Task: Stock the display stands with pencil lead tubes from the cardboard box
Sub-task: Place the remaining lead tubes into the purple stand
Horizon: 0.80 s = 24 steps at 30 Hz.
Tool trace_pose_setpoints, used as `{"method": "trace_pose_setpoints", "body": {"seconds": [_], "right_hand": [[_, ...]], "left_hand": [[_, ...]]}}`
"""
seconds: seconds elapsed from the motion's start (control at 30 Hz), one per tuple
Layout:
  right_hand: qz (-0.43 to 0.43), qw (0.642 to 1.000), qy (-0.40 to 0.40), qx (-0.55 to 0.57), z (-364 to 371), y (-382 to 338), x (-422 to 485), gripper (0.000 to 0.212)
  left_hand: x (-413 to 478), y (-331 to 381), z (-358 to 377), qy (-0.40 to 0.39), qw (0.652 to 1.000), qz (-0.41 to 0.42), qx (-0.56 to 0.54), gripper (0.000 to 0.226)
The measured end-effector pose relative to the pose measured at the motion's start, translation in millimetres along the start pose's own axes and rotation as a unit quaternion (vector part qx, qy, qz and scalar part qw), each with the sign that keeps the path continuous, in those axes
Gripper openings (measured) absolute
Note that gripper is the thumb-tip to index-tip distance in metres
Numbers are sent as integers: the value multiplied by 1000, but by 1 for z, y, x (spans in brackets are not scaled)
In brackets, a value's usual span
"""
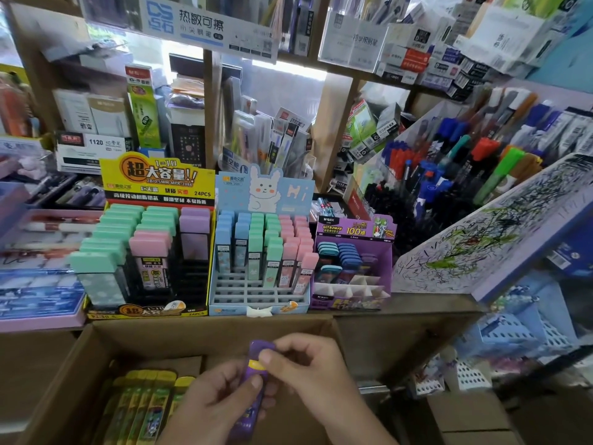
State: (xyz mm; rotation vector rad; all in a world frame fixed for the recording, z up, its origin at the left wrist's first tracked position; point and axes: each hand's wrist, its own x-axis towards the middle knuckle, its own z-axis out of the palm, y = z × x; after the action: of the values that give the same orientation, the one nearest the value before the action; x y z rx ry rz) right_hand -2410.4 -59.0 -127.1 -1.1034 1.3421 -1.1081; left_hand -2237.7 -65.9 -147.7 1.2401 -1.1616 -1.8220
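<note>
Both grips pinched one purple tube (248, 415): the right grip (308, 364) closed on its top end by the yellow band, the left grip (218, 403) lower on the body. It hung over the box (96, 348), long axis pointing away toward the stands, with yellow tubes (144, 403) lying just left. The purple stand (353, 252), its front cells empty, lay ahead and to the right, nearer the right grip, which looked better placed to carry it.

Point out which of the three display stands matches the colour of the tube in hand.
The purple stand, rightmost, with empty white dividers in front. The held tube is purple too; the others are the yellow stand and the light blue stand.
</note>
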Motion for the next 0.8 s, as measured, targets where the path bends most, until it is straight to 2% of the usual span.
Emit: {"method": "trace_pose_setpoints", "body": {"seconds": [0.13, 0.23, 0.37, 0.47, 0.6, 0.8], "right_hand": [[-25, 999, 36, -4, -26, -8, 1, 7], [-71, 993, 87, -19, -52, -20, 3, 10], [-137, 976, 152, -78, -91, -40, 4, 14], [-171, 962, 178, -121, -119, -54, 4, 11], [-221, 939, 216, -154, -145, -68, 13, 18], [-239, 932, 220, -164, -160, -76, 38, 17]], "left_hand": [[6, -10, -8, 40, 995, 11, 89, 15], [6, -10, -12, 46, 979, 21, 197, 10], [4, -8, -17, 38, 960, 7, 277, 8], [2, -8, -17, 19, 949, -10, 316, 12], [5, -7, -16, 19, 939, -23, 343, 11], [2, -8, -16, 25, 936, -28, 351, 10]]}}
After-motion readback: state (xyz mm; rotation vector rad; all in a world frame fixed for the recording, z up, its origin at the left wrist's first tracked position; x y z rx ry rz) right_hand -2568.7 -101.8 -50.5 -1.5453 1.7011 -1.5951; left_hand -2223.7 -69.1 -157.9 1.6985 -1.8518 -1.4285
